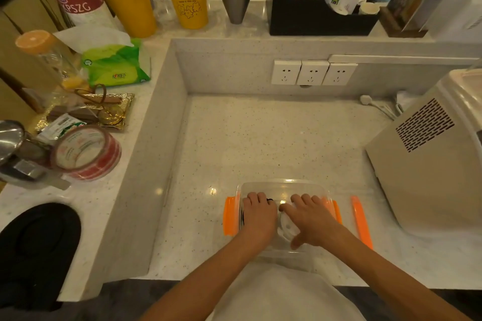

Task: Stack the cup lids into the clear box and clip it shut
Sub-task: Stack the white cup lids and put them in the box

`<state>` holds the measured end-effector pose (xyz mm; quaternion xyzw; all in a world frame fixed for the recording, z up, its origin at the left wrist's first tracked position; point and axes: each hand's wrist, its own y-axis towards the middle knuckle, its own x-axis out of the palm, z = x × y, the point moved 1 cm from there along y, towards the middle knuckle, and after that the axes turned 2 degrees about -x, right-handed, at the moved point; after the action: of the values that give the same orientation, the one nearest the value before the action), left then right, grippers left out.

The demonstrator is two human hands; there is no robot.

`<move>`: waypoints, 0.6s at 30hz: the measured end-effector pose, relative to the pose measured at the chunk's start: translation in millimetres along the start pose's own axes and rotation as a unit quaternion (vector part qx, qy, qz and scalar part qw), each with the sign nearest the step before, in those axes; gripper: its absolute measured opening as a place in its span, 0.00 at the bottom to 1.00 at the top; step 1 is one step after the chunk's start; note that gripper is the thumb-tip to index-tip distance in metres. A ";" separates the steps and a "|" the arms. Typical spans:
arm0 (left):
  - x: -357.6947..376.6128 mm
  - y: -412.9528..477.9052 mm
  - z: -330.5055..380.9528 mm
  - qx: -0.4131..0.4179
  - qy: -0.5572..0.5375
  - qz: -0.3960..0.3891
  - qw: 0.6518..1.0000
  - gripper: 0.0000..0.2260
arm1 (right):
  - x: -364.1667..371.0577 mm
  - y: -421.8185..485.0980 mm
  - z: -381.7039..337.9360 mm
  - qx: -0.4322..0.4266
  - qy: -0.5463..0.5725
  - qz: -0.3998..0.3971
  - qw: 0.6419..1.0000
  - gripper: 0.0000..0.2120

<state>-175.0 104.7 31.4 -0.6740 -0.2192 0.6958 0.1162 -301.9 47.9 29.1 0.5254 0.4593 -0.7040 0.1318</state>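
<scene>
— Orange clips are what I'd watch. See the clear plastic box [284, 187] at the near edge of the speckled stone counter [260, 138]? Its long axis runs nine to three, and there is an orange clip on the left end [230, 216], just at nine o'clock from the left hand [258, 214].

— And the right side?

— Two orange strips there. One [337, 212] lies right against the right hand [309, 219]; the other orange strip [361, 221] lies a little further out at three o'clock, apparently on the edge of a clear lid lying beside the box, though that is hard to make out.

— Are the hands holding anything?

— Both are flat and spread, palms down, pressing inside the box. A white cup lid [285, 227] shows under the right palm, something dark under the left fingers [270, 200]. I cannot tell whether either hand actually grips a lid or only pushes.

— So which hand reaches for that lid?

— The right one, I'd judge; it sits much nearer.

— Room to move?

— Plenty at twelve o'clock, bare counter up to the white wall sockets [313, 72]. At three o'clock the beige machine with the vent grille [422, 164] stands near, so swinging the lid across has less space there.
</scene>
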 end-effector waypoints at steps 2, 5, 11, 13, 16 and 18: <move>2.6 -1.5 -0.2 0.007 -0.016 -0.009 1.000 0.20 | 3.8 2.6 -0.2 0.006 0.010 -0.003 1.000 0.46; 9.1 -1.7 -2.1 0.015 -0.053 -0.024 0.998 0.24 | 16.5 2.8 -4.3 0.019 0.037 -0.005 0.999 0.44; 15.9 -1.4 -2.7 0.008 -0.085 -0.012 0.996 0.25 | 18.7 2.5 -8.0 0.047 0.115 -0.017 0.992 0.43; 17.5 -2.6 -2.1 0.006 -0.078 -0.004 0.997 0.25 | 15.7 3.4 -6.9 0.060 0.141 0.008 0.988 0.41; 17.7 -4.1 -0.4 0.003 -0.067 0.001 0.998 0.24 | 13.9 5.1 -4.1 0.047 0.146 0.037 0.988 0.35; 17.3 -4.9 0.6 0.008 -0.059 0.004 0.998 0.22 | 14.7 5.6 -3.3 0.037 0.134 0.052 0.989 0.33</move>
<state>-177.3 116.8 18.3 -0.6318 -0.2175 0.7365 0.1058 -302.2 51.8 13.5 0.6425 0.4186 -0.6361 0.0858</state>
